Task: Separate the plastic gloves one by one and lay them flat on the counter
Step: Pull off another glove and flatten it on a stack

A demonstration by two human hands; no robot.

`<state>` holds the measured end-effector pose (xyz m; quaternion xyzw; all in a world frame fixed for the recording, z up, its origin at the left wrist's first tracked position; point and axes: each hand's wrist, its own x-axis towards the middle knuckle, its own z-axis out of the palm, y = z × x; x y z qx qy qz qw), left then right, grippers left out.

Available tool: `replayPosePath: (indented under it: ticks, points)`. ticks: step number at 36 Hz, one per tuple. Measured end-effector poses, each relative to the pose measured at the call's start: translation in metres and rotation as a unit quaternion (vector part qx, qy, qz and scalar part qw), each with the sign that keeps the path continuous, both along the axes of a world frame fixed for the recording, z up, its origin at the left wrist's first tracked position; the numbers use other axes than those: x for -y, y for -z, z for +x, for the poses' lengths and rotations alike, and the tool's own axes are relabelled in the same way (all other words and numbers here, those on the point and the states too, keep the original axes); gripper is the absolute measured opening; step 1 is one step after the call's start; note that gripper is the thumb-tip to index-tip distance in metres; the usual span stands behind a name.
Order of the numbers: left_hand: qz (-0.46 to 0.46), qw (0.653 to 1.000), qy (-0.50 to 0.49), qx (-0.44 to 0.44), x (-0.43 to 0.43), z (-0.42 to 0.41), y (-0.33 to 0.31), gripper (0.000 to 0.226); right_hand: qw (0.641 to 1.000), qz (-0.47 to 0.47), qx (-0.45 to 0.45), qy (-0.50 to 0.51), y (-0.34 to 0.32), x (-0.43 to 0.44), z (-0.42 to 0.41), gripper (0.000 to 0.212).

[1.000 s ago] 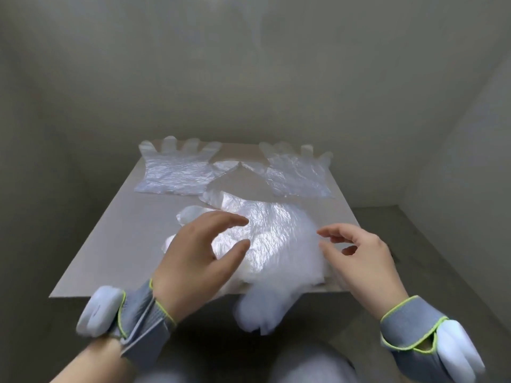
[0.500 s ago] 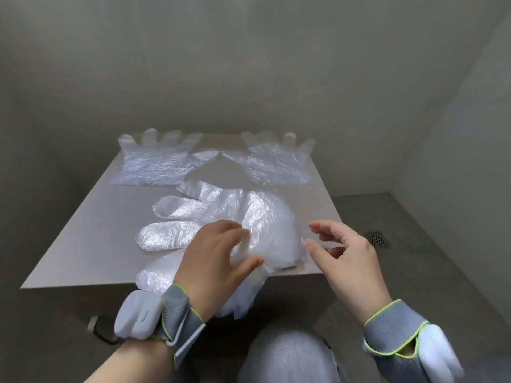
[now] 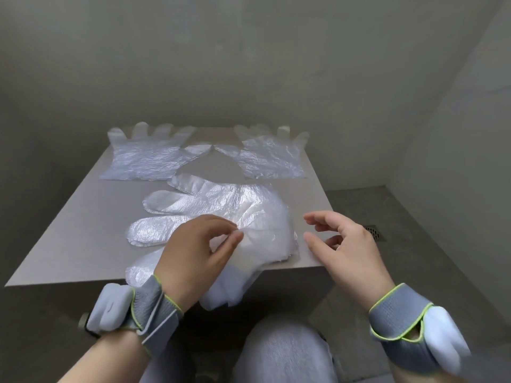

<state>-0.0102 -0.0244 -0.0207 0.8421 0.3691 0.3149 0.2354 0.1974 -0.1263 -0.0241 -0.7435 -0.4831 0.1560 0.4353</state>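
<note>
Two gloves are already done. The first glove point(image 3: 146, 158) lies flat at the upper left of the grey counter point(image 3: 69, 217) and the second glove point(image 3: 272, 158) lies flat at the upper right. Their fingers point to the far edge and their thumbs nearly meet in the middle of the frame. The rest of the work is the pile point(image 3: 237, 208) in the centre. It is spread on the near part of the counter with its fingers to the left, and one part hangs over the near edge. I cannot tell how many gloves are in it, but it looks thick and milky, so I judge that several are left.

The gloves are very thin clear film, wrinkled and shiny, with a fine embossed grain. The single ones let the counter show through, while the pile looks whiter. The counter is matte, smooth and square-cornered.

The left hand point(image 3: 193, 252) is over the pile, and its thumb and forefinger pinch a small fold of the top layer. The right hand point(image 3: 348, 247) is just right of the pile, with thumb and fingers loosely curved and apart, holding nothing. Both wrists wear grey wristbands point(image 3: 154, 308). A drain point(image 3: 373, 232) is in the floor at the right.
</note>
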Motion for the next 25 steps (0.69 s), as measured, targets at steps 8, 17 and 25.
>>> replayPosePath:
  ticks: [8, 17, 25]
  points:
    - [-0.037, 0.998, -0.032, 0.040, 0.000, -0.004, -0.008, 0.035, 0.993, 0.015, 0.082, -0.084, -0.004, -0.009, 0.000, 0.045]
    - [-0.055, 0.996, 0.016, 0.066, 0.004, -0.013, -0.026, 0.037, 0.961, 0.152, 0.121, -0.197, -0.026, -0.034, -0.005, 0.031]
    - [-0.068, 0.993, 0.001, 0.102, -0.002, -0.022, -0.040, 0.029, 0.966, 0.134, 0.050, -0.217, -0.049, -0.046, -0.006, 0.023]
